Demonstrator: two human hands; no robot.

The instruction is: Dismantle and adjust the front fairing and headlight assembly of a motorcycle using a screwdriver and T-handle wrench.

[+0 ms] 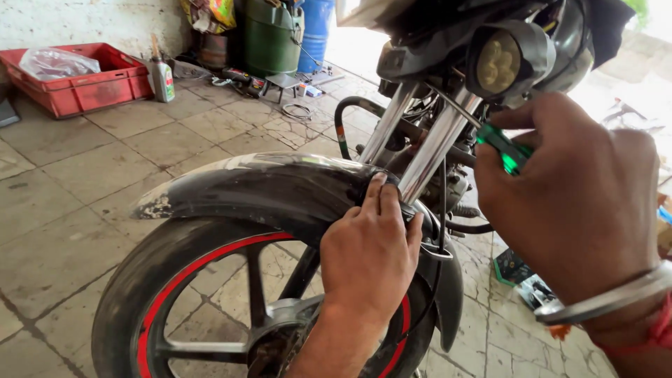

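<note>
We see a motorcycle's front end filling the middle of the view. Its black front mudguard (pixel 259 189) is dusty, scuffed pale at its forward tip, and curves over the front tyre (pixel 129 287), whose black alloy wheel carries a red rim stripe (pixel 183 274). Two chromed fork tubes (pixel 435 143) rise from the mudguard toward the headlamp cowl, with a round auxiliary lamp (pixel 498 64) fixed beside them.

Our left hand (pixel 369 255) rests on top of the mudguard where the nearer fork tube passes through it, fingers bent and fingertips (pixel 378 187) pressed against the dark seal at the tube's base; it grips nothing that we can make out. Our right hand (pixel 574 196) is closed around a green-handled screwdriver (pixel 505 150), whose thin shaft runs up and left toward the fork tubes; a metal bangle (pixel 605 297) sits on that wrist. The right hand and wrist cover much of the bike's far side, and the tool's tip is lost among cables and chrome, so we cannot tell what it touches.

The bike stands on a cracked, tiled floor (pixel 91 182). Toward the floor's far left edge sits a red plastic crate (pixel 77 78) holding a clear bag, with a small bottle (pixel 162 75) just beside it. Further along the far edge stand a green drum (pixel 269 35) and a blue drum (pixel 316 28). A coil of wire (pixel 301 110) lies on the tiles near them.
</note>
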